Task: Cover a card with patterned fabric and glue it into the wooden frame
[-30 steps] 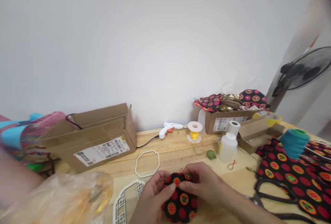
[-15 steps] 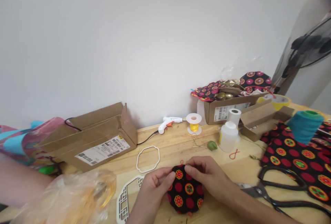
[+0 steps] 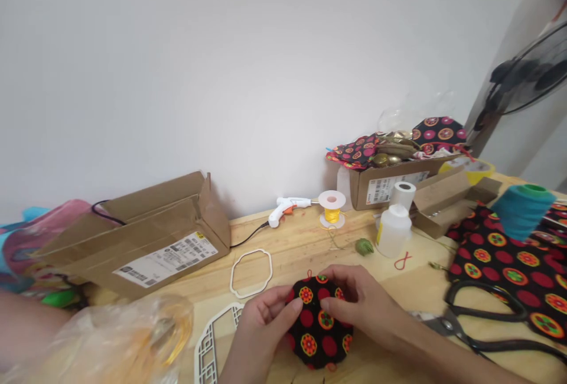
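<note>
A round black fabric piece (image 3: pixel 319 331) with red dots and orange-green flower patterns stands tilted just above the wooden table, a small red cord loop at its top. My left hand (image 3: pixel 270 319) pinches its left edge, thumb on the front. On the upper right, my right hand (image 3: pixel 354 301) grips it with the thumb pressed on the front face and the fingers behind, partly hidden. Left of my hands lie a white lattice frame (image 3: pixel 207 345) and a thin white outline frame (image 3: pixel 251 273). Black-handled scissors (image 3: pixel 456 325) rest beside my right forearm.
A cardboard box (image 3: pixel 172 236) and a clear plastic bag (image 3: pixel 110 337) are on the left, near another person's arm (image 3: pixel 26 325). Behind lie a glue gun (image 3: pixel 287 210), yellow thread spool (image 3: pixel 332 215) and white bottle (image 3: pixel 393 230). Patterned cloth (image 3: pixel 500 272) and teal thread cone (image 3: pixel 522 212) are right.
My right thumb has slid down and inward on the fabric piece, and more of its upper right edge shows. The other person's arm at the left has shifted lower and further out of view.
</note>
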`<control>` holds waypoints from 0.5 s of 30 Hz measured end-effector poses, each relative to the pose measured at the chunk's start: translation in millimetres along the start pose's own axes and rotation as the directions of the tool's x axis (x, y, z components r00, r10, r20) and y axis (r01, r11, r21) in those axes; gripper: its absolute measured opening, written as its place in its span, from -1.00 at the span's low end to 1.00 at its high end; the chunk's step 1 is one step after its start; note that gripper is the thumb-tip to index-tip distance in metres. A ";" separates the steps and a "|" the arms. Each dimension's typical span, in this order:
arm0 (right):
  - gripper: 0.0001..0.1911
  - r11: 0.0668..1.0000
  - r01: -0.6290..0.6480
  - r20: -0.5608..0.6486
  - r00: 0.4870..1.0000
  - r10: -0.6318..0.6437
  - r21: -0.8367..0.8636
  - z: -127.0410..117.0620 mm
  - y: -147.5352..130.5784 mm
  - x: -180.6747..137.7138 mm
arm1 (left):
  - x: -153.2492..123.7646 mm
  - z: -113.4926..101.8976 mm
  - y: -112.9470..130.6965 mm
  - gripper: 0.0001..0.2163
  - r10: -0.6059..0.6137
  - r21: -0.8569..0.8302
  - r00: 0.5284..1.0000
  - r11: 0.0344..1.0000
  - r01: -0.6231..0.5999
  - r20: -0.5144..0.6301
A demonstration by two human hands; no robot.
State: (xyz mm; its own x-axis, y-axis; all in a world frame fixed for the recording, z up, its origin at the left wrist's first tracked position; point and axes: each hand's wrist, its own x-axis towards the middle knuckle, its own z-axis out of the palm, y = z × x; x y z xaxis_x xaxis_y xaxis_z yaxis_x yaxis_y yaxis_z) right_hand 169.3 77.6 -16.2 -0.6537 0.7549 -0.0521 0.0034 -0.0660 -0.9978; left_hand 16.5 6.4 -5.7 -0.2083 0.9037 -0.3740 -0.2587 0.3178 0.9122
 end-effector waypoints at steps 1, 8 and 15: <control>-0.87 1.000 0.001 -0.001 1.000 -0.001 -0.003 0.2 0.5 -0.3 | 0.7 0.0 -0.9 -0.81 0.014 0.000 1.000 1.000 -0.014 0.018; -0.88 0.999 -0.001 0.001 1.000 0.001 0.033 2.8 1.6 0.5 | -4.9 7.9 -3.7 -0.89 0.520 0.404 0.851 0.796 -0.450 -0.077; -0.86 0.999 0.020 0.055 0.998 -0.022 0.046 6.2 -5.0 -0.9 | -5.7 4.2 -0.1 -0.91 0.615 0.637 0.787 0.589 -0.497 0.045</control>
State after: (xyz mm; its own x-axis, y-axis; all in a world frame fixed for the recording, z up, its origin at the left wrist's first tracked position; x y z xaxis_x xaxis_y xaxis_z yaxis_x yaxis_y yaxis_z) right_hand 165.2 73.2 -10.9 -0.6945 0.7189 -0.0277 -0.0442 -0.0811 -0.9957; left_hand 21.7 2.5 -2.9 -0.2806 0.9198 0.2743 0.5518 -0.0793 0.8302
